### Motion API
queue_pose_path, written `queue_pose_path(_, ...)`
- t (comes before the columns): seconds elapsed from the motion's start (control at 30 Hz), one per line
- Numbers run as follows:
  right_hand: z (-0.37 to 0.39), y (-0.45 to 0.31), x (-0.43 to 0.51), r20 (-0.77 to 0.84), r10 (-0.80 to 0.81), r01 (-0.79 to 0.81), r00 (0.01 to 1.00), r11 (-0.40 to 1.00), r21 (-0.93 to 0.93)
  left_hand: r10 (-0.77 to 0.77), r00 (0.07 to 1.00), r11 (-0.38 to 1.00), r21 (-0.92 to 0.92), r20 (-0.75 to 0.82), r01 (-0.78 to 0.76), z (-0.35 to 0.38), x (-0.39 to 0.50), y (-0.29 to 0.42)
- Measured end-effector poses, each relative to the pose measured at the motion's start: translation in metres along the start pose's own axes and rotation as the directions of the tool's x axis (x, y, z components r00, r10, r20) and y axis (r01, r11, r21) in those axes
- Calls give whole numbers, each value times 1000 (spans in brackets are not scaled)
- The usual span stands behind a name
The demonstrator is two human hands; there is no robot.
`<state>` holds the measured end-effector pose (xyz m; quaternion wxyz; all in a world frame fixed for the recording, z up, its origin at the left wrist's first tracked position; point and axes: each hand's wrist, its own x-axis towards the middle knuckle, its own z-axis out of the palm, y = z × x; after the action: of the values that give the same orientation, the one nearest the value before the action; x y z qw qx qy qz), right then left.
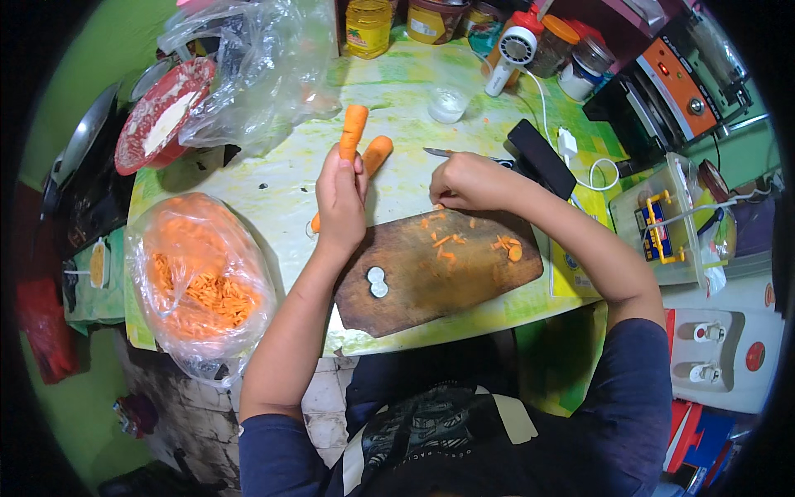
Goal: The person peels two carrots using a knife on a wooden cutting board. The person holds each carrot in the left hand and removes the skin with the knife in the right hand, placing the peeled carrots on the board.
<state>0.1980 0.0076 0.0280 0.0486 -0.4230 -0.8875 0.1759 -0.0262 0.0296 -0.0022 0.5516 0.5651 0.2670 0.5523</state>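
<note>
My left hand (341,199) is wrapped around a peeled carrot (353,127), which points up and away from me. Behind that hand a second carrot (377,154) lies on the table, and an orange tip shows by the wrist. My right hand (466,182) is at the far edge of a wooden cutting board (428,273), fingers curled down by small carrot scraps; whether they pinch one is hidden. Past its knuckles lies a knife (440,151), partly covered by the hand. Carrot trimmings (508,246) are scattered over the board's right half.
A plastic bag of shredded carrot (208,286) sits at the left table edge. Farther back are a red bowl (140,140), a clear plastic bag (261,81) and a glass (448,104). To the right are a black phone (541,158), a white handheld fan (512,56) and a plastic bin (646,217).
</note>
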Motion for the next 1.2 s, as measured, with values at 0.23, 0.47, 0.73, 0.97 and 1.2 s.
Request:
queue_pose_path(0.23, -3, 16, -20, -223, 82, -88, 971, 996, -15, -16, 999, 999, 32, 41, 15, 1, 0, -3)
queue_pose_path(0.47, -15, -43, -65, -206, 141, -88, 968, 965, 247, -34, 998, 999, 41, 48, 32, 2, -3, -2)
queue_pose_path(0.73, 19, -44, -84, -358, 19, -25, 933, 1000, -12, -83, 993, 992, 104, 80, 74, 9, -6, 0)
queue_pose_path(0.97, -6, -60, -74, -383, -5, -56, 924, 987, -148, -27, 989, 946, 324, 148, -23, 3, -10, -4)
queue_pose_path(1.2, -14, -24, -64, -514, 398, -525, 760, 842, -125, -76, 974, 865, 500, 215, -42, 15, -11, 7)
